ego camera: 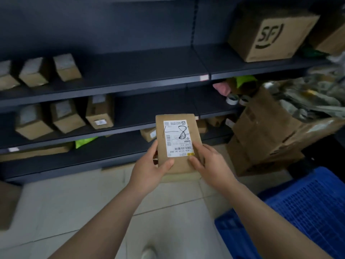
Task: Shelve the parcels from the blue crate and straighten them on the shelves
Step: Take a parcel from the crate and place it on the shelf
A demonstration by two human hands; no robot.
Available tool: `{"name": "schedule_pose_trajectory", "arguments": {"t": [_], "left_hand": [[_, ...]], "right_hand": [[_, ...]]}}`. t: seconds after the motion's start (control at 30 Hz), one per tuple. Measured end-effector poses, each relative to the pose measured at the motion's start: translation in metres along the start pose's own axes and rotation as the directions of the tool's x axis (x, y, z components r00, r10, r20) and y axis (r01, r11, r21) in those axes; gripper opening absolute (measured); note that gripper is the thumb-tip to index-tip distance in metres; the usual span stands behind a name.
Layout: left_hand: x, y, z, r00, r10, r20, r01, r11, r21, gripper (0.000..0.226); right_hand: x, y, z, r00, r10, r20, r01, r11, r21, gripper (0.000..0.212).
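Note:
I hold a flat brown cardboard parcel (177, 143) in front of the dark shelves (130, 79), its white label with a handwritten mark facing me. My left hand (149, 169) grips its lower left edge, thumb on the front. My right hand (209, 163) grips its lower right edge the same way. The blue crate (302, 212) stands on the floor at the lower right; its inside is not in view. Small brown boxes stand in a row on the upper shelf (35, 71) and on the middle shelf (65, 116) at the left.
A large printed carton (270, 32) sits on the upper shelf at the right. Stacked, crumpled cartons (270, 135) and a pile of wrapped goods (317, 90) crowd the right side. A brown box edge (7, 204) shows at the far left on the tiled floor (93, 202).

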State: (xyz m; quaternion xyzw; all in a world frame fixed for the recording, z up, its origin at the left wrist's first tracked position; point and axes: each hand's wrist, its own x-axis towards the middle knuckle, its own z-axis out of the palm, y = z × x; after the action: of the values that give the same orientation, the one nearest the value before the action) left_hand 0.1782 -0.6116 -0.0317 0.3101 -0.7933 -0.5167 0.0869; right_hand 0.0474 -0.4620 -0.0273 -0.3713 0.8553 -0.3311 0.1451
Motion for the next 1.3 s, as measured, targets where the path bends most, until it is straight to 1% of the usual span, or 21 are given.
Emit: {"name": "schedule_pose_trajectory", "arguments": {"t": [0.1, 0.23, 0.33, 0.4, 0.63, 0.77, 0.9, 1.0, 1.17, 1.3], "left_hand": [[0.035, -0.025, -0.038, 1.0, -0.013, -0.016, 0.014, 1.0, 0.013, 0.069], [0.084, -0.068, -0.069, 0.997, -0.079, -0.018, 0.079, 0.997, -0.02, 0.074], [0.121, -0.099, -0.082, 0.993, -0.11, -0.042, 0.109, 0.993, -0.037, 0.074], [0.146, -0.116, -0.086, 0.989, -0.138, -0.054, 0.135, 0.989, -0.054, 0.075], [0.245, -0.18, -0.091, 0.977, -0.21, -0.046, 0.2, 0.967, -0.158, 0.076], [0.301, -0.207, -0.093, 0.974, -0.21, -0.081, 0.193, 0.966, -0.173, 0.07], [0.355, -0.24, -0.097, 0.972, -0.203, -0.119, 0.18, 0.967, -0.183, 0.071], [0.391, -0.26, -0.101, 0.974, -0.191, -0.124, 0.161, 0.964, -0.212, 0.072], [0.439, -0.289, -0.111, 0.975, -0.172, -0.143, 0.142, 0.969, -0.201, 0.074], [0.466, -0.306, -0.12, 0.967, -0.185, -0.172, 0.15, 0.968, -0.2, 0.074]], "right_hand": [[0.05, -0.02, 0.038, 0.999, -0.036, 0.028, 0.036, 0.999, 0.018, 0.042], [0.112, -0.028, 0.088, 0.998, -0.036, 0.056, 0.035, 0.999, 0.021, 0.043], [0.157, -0.02, 0.125, 0.994, -0.059, 0.096, 0.058, 0.998, 0.012, 0.045], [0.186, -0.011, 0.147, 0.99, -0.046, 0.13, 0.046, 0.999, 0.007, 0.048], [0.296, 0.03, 0.216, 0.975, -0.09, 0.202, 0.097, 0.995, -0.022, 0.05], [0.356, 0.047, 0.245, 0.964, -0.146, 0.223, 0.156, 0.987, -0.03, 0.05], [0.408, 0.058, 0.272, 0.956, -0.189, 0.224, 0.198, 0.98, -0.018, 0.048], [0.443, 0.065, 0.292, 0.962, -0.178, 0.207, 0.185, 0.983, -0.013, 0.048], [0.488, 0.07, 0.317, 0.964, -0.171, 0.204, 0.18, 0.983, -0.026, 0.048], [0.515, 0.067, 0.337, 0.966, -0.157, 0.204, 0.168, 0.985, -0.041, 0.049]]}}
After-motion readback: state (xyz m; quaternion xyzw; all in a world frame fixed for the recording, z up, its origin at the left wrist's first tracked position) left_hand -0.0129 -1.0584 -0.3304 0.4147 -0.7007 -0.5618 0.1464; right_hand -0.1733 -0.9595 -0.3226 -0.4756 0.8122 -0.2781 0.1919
